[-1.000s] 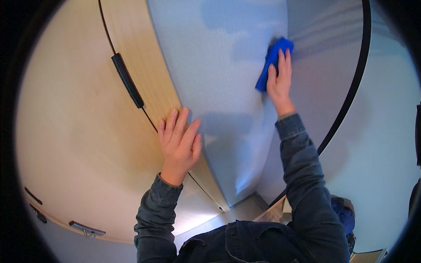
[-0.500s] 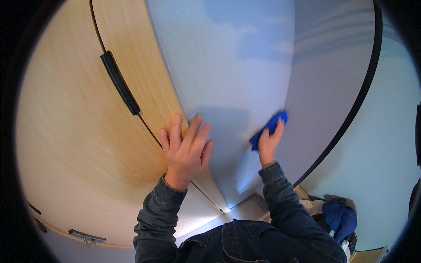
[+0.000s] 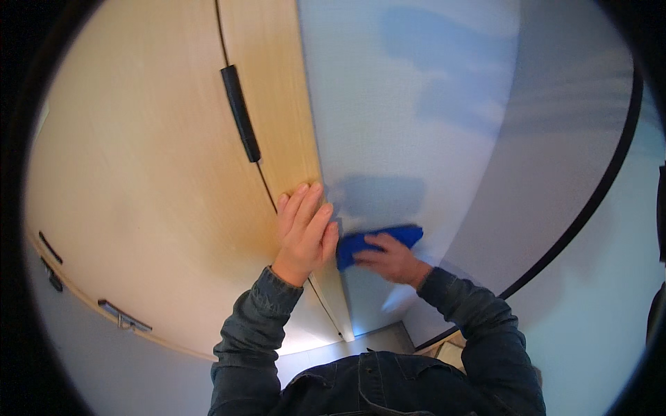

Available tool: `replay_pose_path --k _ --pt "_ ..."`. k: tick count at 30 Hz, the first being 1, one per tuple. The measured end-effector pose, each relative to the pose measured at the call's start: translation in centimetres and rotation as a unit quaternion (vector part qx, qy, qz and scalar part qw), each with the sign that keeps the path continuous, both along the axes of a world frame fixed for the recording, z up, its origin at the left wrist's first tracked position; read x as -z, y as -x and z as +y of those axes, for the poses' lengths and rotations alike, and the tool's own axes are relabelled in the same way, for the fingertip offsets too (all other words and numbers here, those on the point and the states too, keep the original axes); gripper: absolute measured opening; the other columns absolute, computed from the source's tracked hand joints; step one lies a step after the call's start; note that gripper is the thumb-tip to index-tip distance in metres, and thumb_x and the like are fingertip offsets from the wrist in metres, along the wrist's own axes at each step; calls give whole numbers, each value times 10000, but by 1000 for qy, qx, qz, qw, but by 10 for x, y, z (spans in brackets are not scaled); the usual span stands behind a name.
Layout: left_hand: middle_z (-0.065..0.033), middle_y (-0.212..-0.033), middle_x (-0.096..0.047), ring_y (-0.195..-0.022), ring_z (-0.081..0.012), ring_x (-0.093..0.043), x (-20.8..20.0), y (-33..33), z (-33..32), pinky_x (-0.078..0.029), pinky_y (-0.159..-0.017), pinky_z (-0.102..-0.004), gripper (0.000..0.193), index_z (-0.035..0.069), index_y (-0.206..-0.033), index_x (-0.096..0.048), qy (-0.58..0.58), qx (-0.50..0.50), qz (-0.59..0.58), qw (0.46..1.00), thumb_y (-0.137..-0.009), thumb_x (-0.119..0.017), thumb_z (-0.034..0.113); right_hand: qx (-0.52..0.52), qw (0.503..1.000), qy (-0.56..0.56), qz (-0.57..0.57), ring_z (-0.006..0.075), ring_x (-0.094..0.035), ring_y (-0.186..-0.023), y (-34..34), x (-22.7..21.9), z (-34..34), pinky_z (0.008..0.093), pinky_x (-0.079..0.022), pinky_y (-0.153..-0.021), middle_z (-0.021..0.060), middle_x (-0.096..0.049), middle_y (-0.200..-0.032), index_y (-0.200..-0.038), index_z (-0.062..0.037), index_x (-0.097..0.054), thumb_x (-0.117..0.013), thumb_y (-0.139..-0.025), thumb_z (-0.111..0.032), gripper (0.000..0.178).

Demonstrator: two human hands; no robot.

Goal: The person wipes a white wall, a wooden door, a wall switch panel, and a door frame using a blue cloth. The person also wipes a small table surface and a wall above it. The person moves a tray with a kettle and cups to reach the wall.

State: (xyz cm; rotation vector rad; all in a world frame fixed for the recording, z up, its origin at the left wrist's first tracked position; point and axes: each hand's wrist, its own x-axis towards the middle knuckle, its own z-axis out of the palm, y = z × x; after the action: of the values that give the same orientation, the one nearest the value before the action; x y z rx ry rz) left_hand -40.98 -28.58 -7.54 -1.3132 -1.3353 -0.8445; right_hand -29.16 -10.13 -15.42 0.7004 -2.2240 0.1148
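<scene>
Filling most of the view are a pale wooden cabinet door (image 3: 152, 194) with a black bar handle (image 3: 240, 113) and, beside it, a light grey panel (image 3: 416, 139). The left hand (image 3: 305, 232) lies flat on the door's edge, fingers together and straight, holding nothing. The right hand (image 3: 392, 258) presses a blue cloth (image 3: 361, 244) against the panel's lower part, fingers spread over it, just beside the left hand.

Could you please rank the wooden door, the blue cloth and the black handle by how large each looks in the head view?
1. Wooden door, by far the largest.
2. Blue cloth and black handle: similar in extent, and the right hand covers part of the cloth, so I would not rank them.
</scene>
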Motion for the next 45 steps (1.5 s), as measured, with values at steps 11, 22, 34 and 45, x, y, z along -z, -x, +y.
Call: replay_pose_path --k 11,22,34,45 --pt "-194 -1220 -561 -1159 -377 -496 2 2 2 -292 -1039 -480 340 -6 -1116 -545 -52 47 -5 998 -781 -568 47 42 972 -84 217 340 -494 -1147 36 -188 4 450 -414 -964 96 -580 -1200 -1025 -120 -662 -585 -698 9 360" --pt "-208 -1197 -579 -1161 -372 -499 5 0 8 -278 -1050 -475 360 -34 -1122 -543 -52 -51 18 997 -768 -541 33 271 850 199 405 396 -335 -1274 0 -122 131 479 -244 -1055 246 -344 -1396 -1319 -32 -437 -491 -838 -77 487" --pt "-200 -1206 -577 -1193 -357 -468 6 1 9 -267 -1061 -454 317 -34 -1097 -566 -47 -97 40 993 -801 -534 77 183 948 182 185 372 -418 -1165 -21 32 72 490 -345 -991 89 -536 -1167 -998 -152 -672 -536 -702 26 371" --pt "-164 -1179 -594 -1130 -342 -515 6 -1 11 -314 -1026 -465 315 6 -1043 -629 -43 -102 16 994 -743 -569 80 208 945 78 240 298 -485 -1112 16 -113 56 431 -355 -999 76 -579 -1175 -1058 -115 -672 -595 -763 -31 316"
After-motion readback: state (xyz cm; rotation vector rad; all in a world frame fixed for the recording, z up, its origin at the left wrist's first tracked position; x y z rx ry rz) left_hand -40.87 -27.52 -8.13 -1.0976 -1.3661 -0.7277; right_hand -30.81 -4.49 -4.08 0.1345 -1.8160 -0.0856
